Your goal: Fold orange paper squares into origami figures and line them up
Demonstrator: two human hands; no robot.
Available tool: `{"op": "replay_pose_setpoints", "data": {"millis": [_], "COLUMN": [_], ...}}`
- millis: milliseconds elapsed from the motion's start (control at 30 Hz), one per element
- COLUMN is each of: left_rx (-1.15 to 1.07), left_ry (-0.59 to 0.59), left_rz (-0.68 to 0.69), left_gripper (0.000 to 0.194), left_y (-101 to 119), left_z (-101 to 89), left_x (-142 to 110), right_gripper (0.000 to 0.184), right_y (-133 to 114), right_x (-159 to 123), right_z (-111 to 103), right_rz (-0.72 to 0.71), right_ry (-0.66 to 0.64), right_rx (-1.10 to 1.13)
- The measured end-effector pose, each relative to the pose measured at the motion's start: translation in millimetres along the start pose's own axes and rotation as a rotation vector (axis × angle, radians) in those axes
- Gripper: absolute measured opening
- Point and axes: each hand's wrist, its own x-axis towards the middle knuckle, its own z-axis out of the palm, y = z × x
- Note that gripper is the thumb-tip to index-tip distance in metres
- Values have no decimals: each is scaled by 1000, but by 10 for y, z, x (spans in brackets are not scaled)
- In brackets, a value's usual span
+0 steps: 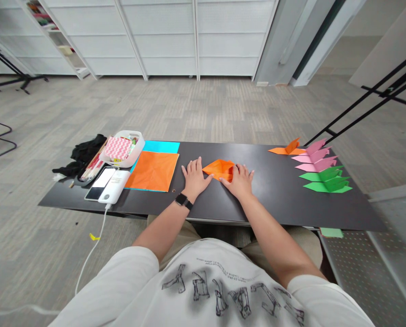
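Observation:
A folded piece of orange origami paper (218, 168) lies on the dark table in front of me, its pointed end to the left and a raised, pocket-like fold at the right. My left hand (195, 176) rests flat on the table beside the point, fingers spread, its thumb by the paper's near edge. My right hand (240, 180) covers the right end and holds the fold between thumb and fingers; part of the paper is hidden beneath it. A black watch (183, 200) is on my left wrist.
Orange square sheets (154, 171) lie over blue ones (162, 146) at left. Beyond them are a white tub (133, 154), a phone (100, 184), a corded white power bank (114, 187) and a black cloth (87, 152). Folded orange (287, 149), pink (313, 156) and green birds (327, 181) line the right.

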Motion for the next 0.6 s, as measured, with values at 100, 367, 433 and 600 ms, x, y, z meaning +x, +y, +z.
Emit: {"op": "replay_pose_setpoints", "data": {"millis": [100, 367, 433, 600], "left_rx": [-12, -13, -8, -15], "left_ry": [2, 10, 29, 52], "left_rz": [1, -35, -44, -111], "left_gripper": [89, 82, 78, 70], "left_y": [-37, -118, -166, -299], "left_z": [1, -15, -26, -31], "left_x": [14, 59, 81, 142], "right_gripper": [79, 80, 80, 81], "right_y": [9, 28, 33, 30], "right_x": [1, 4, 8, 10], "right_z": [-2, 11, 14, 1], "right_rz": [-1, 1, -1, -1], "right_ry": [-4, -13, -13, -22], "right_rx": [3, 16, 21, 7]}}
